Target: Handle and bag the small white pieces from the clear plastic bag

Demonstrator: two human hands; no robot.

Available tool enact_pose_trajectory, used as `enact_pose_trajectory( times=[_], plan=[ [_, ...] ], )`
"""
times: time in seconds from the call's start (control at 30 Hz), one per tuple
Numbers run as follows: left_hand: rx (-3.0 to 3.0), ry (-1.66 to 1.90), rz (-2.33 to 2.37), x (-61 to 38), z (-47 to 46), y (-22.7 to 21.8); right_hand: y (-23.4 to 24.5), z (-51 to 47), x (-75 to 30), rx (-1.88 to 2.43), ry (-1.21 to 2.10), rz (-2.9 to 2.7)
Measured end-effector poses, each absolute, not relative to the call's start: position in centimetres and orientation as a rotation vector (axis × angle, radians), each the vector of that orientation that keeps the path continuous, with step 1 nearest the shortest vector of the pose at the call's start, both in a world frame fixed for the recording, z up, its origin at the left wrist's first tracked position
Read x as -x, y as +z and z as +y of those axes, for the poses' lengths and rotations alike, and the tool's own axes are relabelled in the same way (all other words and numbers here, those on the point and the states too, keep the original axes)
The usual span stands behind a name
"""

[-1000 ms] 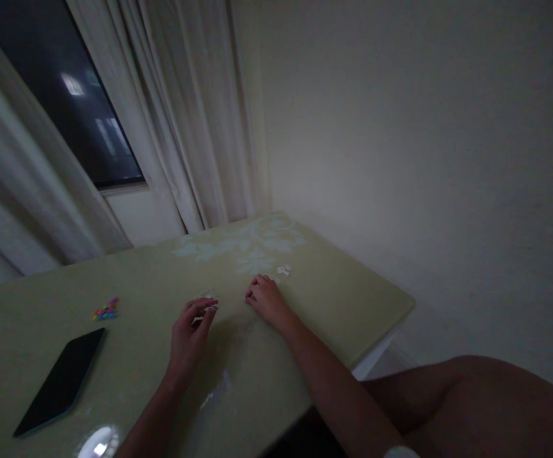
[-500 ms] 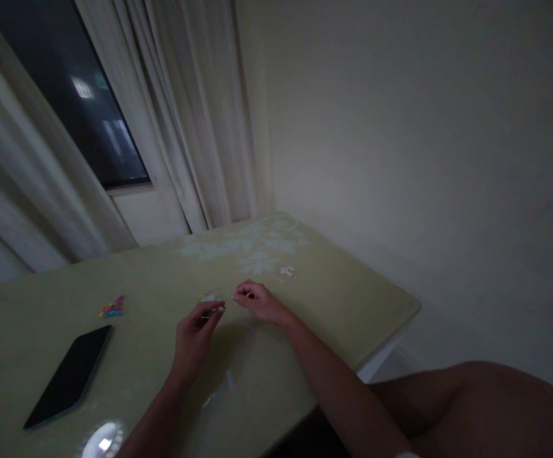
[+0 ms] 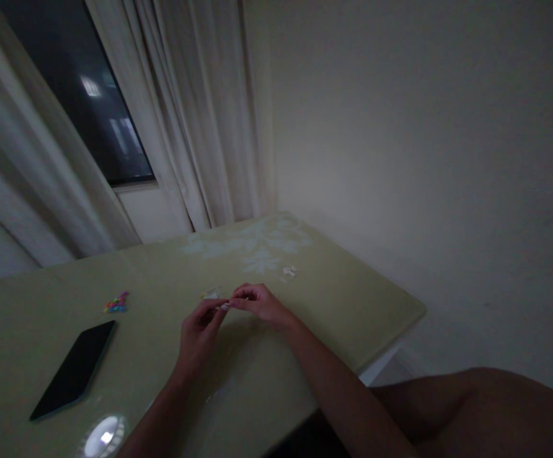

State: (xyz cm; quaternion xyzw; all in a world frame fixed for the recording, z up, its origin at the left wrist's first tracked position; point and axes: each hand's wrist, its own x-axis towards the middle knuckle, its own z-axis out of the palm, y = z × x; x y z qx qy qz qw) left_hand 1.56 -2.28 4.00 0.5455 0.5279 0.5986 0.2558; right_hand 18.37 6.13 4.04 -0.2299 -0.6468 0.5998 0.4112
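Over the table, my left hand (image 3: 200, 331) is closed in a pinch on a small whitish piece (image 3: 224, 306), too small and dim to name. The fingertips of my right hand (image 3: 263, 306) meet it from the other side, also pinched; whatever they hold is hidden. Just behind the fingers lies a small clear packet (image 3: 212, 293) with a yellowish edge. Beyond my right hand, several small white bits (image 3: 289, 272) rest on the tabletop.
A dark tablet (image 3: 74, 370) lies at the left of the greenish table (image 3: 352, 305), with a cluster of small colourful pieces (image 3: 116, 303) behind it. A round shiny object (image 3: 104, 436) sits near the front edge. Curtains (image 3: 209, 127) and a wall (image 3: 400, 159) bound the table.
My hands have come together; the right fingertips, apart from the left before, now meet them at the whitish piece. The whole view has shifted slightly.
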Motion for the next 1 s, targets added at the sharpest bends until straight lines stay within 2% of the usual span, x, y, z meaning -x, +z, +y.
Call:
enact_pose_trajectory(
  times=[0.27, 0.4, 1.0],
  plan=[
    [-1.366, 1.655, 1.535, -1.4, -2.4, 4.5, 4.2, 9.2, -20.9, 0.76, 1.214, -1.06],
    [-1.361, 1.684, 1.584, -1.2, -2.4, 4.7, 3.7, 10.7, -22.9, 0.965, 0.999, -0.972],
    [-1.379, 1.731, 1.673, -0.8, -2.8, 5.3, 2.4, 9.8, -26.4, 1.495, 0.706, -1.831]
  ],
)
